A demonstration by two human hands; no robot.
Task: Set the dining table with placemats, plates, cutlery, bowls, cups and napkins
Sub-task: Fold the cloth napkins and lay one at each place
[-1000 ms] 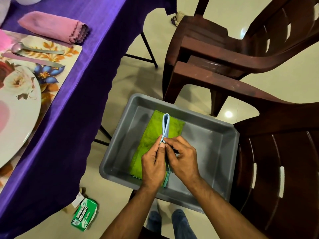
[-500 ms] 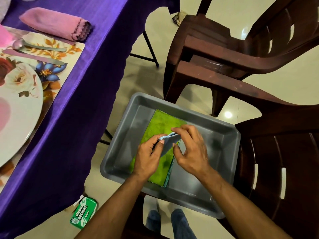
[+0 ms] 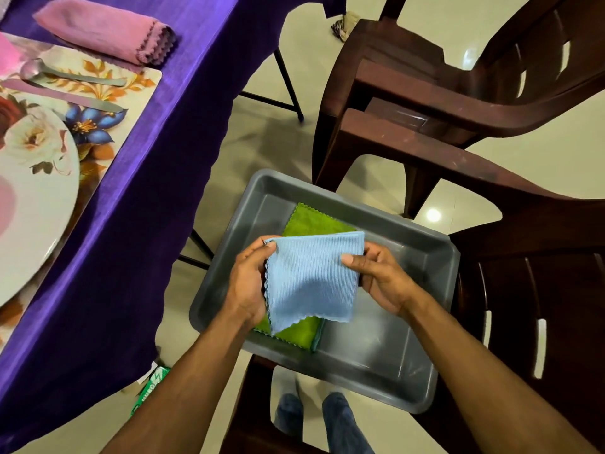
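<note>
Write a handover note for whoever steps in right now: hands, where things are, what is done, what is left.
Left hand and right hand each pinch an upper corner of the blue napkin, held spread above the grey tub.
Green napkin lies in the tub, with another cloth edge under it.
Done at the one visible setting: floral placemat, plate, spoon, knife, folded pink napkin.
Left: fold and place the blue napkin, then the green. Other settings are out of view.
</note>
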